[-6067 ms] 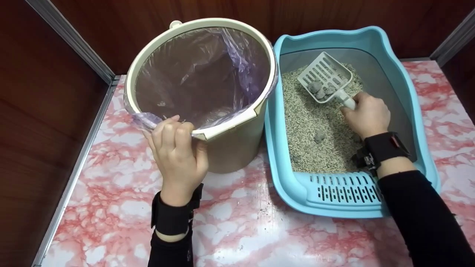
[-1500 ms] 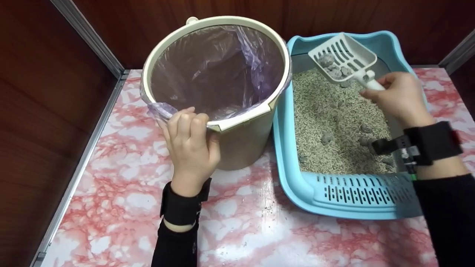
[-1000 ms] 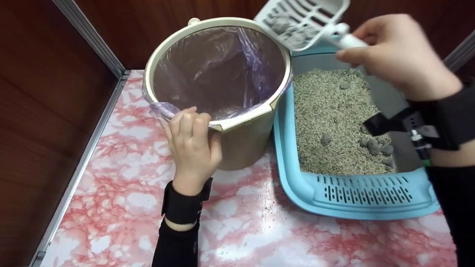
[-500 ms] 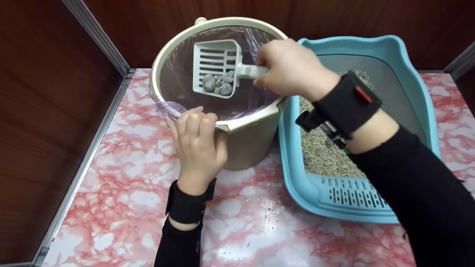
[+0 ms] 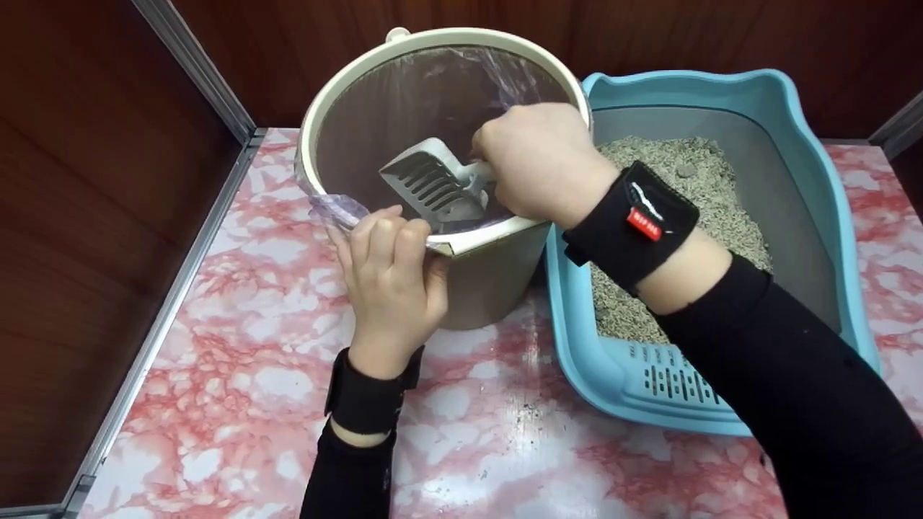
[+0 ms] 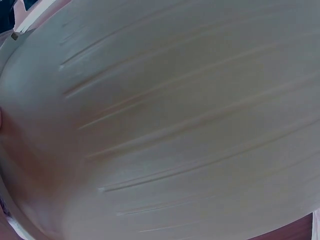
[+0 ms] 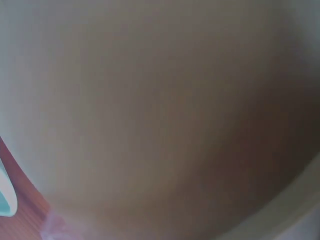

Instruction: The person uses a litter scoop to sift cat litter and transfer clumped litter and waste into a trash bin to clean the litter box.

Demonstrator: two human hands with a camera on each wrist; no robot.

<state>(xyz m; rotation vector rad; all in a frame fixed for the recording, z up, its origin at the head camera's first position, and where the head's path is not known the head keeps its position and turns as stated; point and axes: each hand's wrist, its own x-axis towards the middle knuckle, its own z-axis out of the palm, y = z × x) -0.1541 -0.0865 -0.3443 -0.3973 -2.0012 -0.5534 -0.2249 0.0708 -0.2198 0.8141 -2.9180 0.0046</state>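
A cream bin (image 5: 490,281) lined with a purple plastic bag (image 5: 339,210) stands at the back of the table. My left hand (image 5: 389,277) grips its near rim and the bag edge. My right hand (image 5: 537,162) holds the handle of a white slotted scoop (image 5: 433,187), turned over and tipped down inside the bin. To the right lies a blue litter tray (image 5: 649,393) holding grey litter (image 5: 692,194). The left wrist view is filled by the bin wall (image 6: 190,130). The right wrist view shows only a blurred pale surface.
The table top (image 5: 238,375) is pink and white marble pattern with specks of litter near the tray. A metal rail (image 5: 166,288) edges its left side. Dark wooden walls (image 5: 86,180) close the left and back.
My right hand carried the loaded scoop from the tray over the bin, then lowered and turned it over inside. The clumps are out of sight. My left hand kept its grip on the rim.
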